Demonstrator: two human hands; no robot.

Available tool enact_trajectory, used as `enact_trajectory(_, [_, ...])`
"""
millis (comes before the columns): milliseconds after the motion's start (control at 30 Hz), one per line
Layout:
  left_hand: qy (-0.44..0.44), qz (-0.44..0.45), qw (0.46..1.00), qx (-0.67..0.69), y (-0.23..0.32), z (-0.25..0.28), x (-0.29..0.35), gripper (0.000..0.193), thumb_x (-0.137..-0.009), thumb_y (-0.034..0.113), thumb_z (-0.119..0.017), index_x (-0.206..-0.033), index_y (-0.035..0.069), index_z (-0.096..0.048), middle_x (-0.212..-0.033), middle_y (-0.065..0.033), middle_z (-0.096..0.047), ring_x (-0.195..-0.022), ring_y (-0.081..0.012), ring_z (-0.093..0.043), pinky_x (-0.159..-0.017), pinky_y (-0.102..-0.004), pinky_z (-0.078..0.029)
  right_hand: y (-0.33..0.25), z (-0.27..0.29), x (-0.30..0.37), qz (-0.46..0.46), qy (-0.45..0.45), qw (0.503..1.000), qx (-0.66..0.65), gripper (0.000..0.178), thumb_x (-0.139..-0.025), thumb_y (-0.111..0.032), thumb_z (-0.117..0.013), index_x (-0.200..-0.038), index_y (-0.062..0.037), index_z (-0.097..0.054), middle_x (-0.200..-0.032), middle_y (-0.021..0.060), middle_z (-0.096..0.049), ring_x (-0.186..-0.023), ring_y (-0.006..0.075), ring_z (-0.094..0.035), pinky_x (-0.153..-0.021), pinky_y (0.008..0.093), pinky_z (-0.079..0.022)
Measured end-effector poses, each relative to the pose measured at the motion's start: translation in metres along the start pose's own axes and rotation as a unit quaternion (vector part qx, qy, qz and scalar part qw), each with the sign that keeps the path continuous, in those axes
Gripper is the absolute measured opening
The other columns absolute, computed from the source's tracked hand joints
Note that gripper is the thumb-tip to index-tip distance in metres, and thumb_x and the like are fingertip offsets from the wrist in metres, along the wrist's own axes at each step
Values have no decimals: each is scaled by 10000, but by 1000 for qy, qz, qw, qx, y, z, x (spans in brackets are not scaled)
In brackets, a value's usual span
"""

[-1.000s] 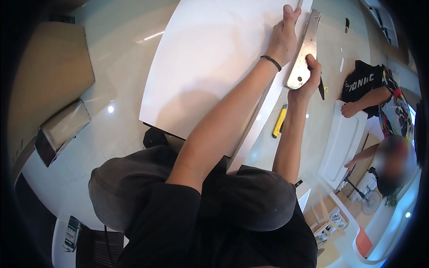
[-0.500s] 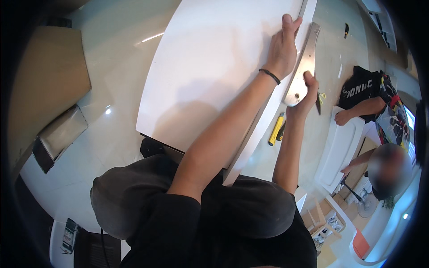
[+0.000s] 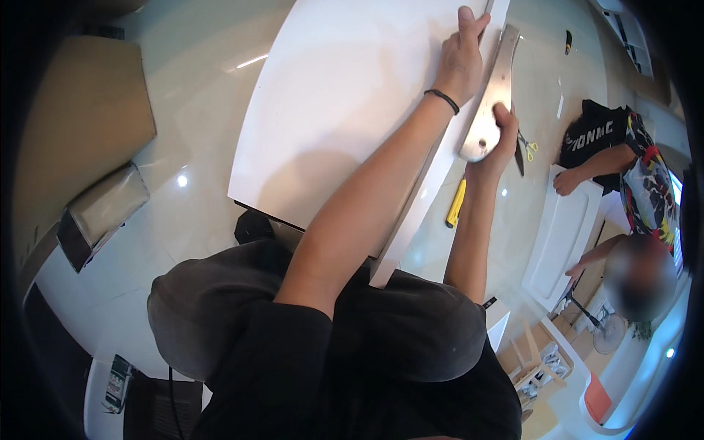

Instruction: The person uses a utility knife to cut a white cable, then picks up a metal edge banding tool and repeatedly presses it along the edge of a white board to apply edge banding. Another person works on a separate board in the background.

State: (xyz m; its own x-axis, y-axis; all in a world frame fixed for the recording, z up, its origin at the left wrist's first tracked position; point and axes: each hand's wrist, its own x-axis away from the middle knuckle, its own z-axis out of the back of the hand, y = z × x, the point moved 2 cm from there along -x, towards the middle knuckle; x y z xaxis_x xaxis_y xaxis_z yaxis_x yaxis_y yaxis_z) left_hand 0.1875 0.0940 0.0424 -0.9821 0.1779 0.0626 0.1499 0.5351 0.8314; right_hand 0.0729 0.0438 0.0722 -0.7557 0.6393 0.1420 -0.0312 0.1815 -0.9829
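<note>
A large white panel (image 3: 323, 103) lies across my lap, with a narrow raised white strip (image 3: 411, 227) along its right side. My left hand (image 3: 460, 62) is closed over the far part of this right edge, thumb pointing up; some of its fingers are hidden. My right hand (image 3: 500, 139) grips a long silver metal piece (image 3: 488, 121) with a rounded near end and small holes, the thumb lying on its face. The metal piece runs alongside the strip, just to its right. Whether the two touch, I cannot tell.
On the floor to the right lie a yellow utility knife (image 3: 456, 205), yellow-handled scissors (image 3: 526, 147) and a dark cutter (image 3: 568, 42). Farther right, another person (image 3: 645, 183) rests hands on a white panel (image 3: 557, 235). Cardboard (image 3: 95, 110) stands at the left.
Both hands have shifted slightly away from me, the metal piece moving with the right one. The scissors show more now, and the utility knife is partly covered by my right forearm.
</note>
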Motion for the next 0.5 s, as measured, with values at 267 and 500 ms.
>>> enact_trajectory(267, [-1,3,1000,-21,5,1,4,1056,-1001,773,-119,-1439,-105,-508,-1521,-276,-490,-1469,-358,-421,-1230,-383,-279,-15,-24,-58,-11,26,999,28,429,-958,-325,-590,-1224,8,-634,-1072,77,-664,-999,162,-646,-912,286,-505])
enact_trajectory(500, [9,13,1000,6,4,0,2,1043,-1004,769,-121,-1426,-90,-535,-1497,-282,-514,-1471,-364,-415,-1227,-384,-280,3,4,-26,-5,14,1000,22,281,-947,-259,-583,-1099,-34,-656,-1015,46,-677,-963,123,-664,-880,278,-527])
